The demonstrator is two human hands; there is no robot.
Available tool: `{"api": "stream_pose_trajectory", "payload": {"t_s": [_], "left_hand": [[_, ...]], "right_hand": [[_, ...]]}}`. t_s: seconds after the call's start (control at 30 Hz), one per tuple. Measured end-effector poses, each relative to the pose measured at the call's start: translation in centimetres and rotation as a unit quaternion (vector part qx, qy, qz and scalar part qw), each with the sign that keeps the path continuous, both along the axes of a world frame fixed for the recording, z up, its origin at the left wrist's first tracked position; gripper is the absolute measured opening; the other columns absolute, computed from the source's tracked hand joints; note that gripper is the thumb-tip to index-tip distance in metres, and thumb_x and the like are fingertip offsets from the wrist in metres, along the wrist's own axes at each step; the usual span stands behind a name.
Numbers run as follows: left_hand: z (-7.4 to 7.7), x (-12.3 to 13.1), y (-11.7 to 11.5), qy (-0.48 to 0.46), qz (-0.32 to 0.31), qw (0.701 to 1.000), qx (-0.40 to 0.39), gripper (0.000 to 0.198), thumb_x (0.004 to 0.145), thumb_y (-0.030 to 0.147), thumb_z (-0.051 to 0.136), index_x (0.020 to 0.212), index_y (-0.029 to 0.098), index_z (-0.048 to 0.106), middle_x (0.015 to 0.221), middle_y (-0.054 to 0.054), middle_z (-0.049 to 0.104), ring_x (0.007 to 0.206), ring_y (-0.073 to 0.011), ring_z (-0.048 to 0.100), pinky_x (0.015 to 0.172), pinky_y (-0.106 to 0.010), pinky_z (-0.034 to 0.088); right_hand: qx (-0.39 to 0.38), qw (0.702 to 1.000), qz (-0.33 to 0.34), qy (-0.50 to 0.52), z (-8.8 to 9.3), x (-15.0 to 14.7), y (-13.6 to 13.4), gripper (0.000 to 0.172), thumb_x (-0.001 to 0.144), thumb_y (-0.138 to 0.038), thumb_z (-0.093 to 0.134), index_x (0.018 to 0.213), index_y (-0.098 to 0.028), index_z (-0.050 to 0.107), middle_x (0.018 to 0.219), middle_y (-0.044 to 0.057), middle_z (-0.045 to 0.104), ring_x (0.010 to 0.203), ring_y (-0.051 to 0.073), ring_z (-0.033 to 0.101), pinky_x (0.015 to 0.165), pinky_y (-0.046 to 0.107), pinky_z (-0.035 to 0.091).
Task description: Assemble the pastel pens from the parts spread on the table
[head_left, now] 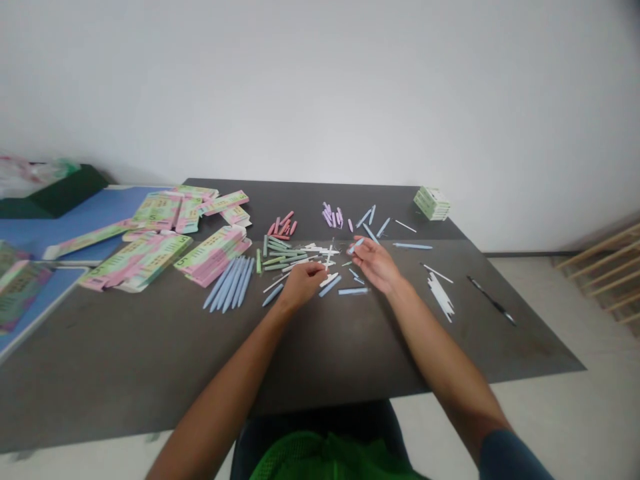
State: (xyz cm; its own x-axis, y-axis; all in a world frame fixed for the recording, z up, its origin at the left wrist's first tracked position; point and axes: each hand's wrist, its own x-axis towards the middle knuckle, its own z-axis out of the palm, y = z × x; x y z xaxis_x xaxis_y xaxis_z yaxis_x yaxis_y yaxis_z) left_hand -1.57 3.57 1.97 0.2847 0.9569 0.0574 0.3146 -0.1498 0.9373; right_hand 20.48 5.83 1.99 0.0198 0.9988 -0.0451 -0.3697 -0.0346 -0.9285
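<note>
My left hand (301, 284) is closed in a pinch, with a thin white stick (330, 252), like a pen refill, rising from the fingertips. My right hand (376, 265) faces it, palm partly turned up, its thumb and fingers pinching a short light-blue pen part (355, 246). Small blue pen pieces (356, 276) and a blue barrel (353, 291) lie on the table between and below the hands. Beside my left hand are green pen barrels (285, 259) and loose white sticks. A row of blue pens (229, 283) sits farther left.
Pink-and-green cartons (215, 253) spread over the left side of the dark table (345, 347). Red parts (283, 227) and purple parts (334, 216) lie at the back. White sticks (441, 296), a black pen (491, 301) and a small stacked box (432, 203) are on the right.
</note>
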Motion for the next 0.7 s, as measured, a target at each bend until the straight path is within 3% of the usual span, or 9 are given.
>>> {"api": "stream_pose_trajectory", "payload": {"t_s": [0.13, 0.3, 0.43, 0.7], "left_hand": [[0.0, -1.6, -0.6, 0.009, -0.003, 1.0, -0.005, 0.026, 0.08, 0.036, 0.058, 0.076, 0.015, 0.072, 0.061, 0.003, 0.053, 0.061, -0.0118, 0.045, 0.061, -0.024, 0.034], [-0.3, -2.6, -1.1, 0.032, -0.032, 0.999, -0.005, 0.027, 0.081, 0.035, 0.055, 0.07, 0.015, 0.07, 0.06, 0.003, 0.054, 0.061, -0.0127, 0.046, 0.059, -0.024, 0.033], [-0.2, -2.5, -1.4, 0.054, -0.046, 0.997, 0.007, 0.027, 0.081, 0.033, 0.055, 0.073, 0.015, 0.073, 0.066, 0.002, 0.062, 0.065, -0.0141, 0.051, 0.061, -0.024, 0.036], [-0.1, -1.8, -1.8, 0.072, -0.044, 0.996, 0.017, 0.029, 0.084, 0.034, 0.055, 0.076, 0.016, 0.075, 0.073, 0.0, 0.069, 0.073, -0.0174, 0.059, 0.067, -0.026, 0.041]], "right_hand": [[0.005, 0.998, -0.026, 0.058, 0.3, -2.1, -1.5, 0.045, 0.061, -0.031, 0.091, 0.1, -0.025, 0.068, 0.096, 0.001, 0.074, 0.081, 0.015, 0.067, 0.063, 0.024, 0.052], [0.04, 0.995, -0.076, 0.05, -0.5, -2.9, -2.0, 0.036, 0.069, -0.036, 0.087, 0.098, -0.027, 0.068, 0.098, 0.0, 0.075, 0.082, 0.013, 0.066, 0.065, 0.024, 0.052], [0.064, 0.991, -0.11, 0.034, -1.1, -3.3, -2.6, 0.031, 0.074, -0.04, 0.085, 0.096, -0.027, 0.068, 0.097, 0.0, 0.074, 0.082, 0.013, 0.065, 0.067, 0.024, 0.051], [0.087, 0.988, -0.125, 0.038, -0.6, -3.7, -3.1, 0.028, 0.076, -0.04, 0.083, 0.096, -0.027, 0.068, 0.096, -0.001, 0.073, 0.082, 0.012, 0.063, 0.068, 0.025, 0.05]]}}
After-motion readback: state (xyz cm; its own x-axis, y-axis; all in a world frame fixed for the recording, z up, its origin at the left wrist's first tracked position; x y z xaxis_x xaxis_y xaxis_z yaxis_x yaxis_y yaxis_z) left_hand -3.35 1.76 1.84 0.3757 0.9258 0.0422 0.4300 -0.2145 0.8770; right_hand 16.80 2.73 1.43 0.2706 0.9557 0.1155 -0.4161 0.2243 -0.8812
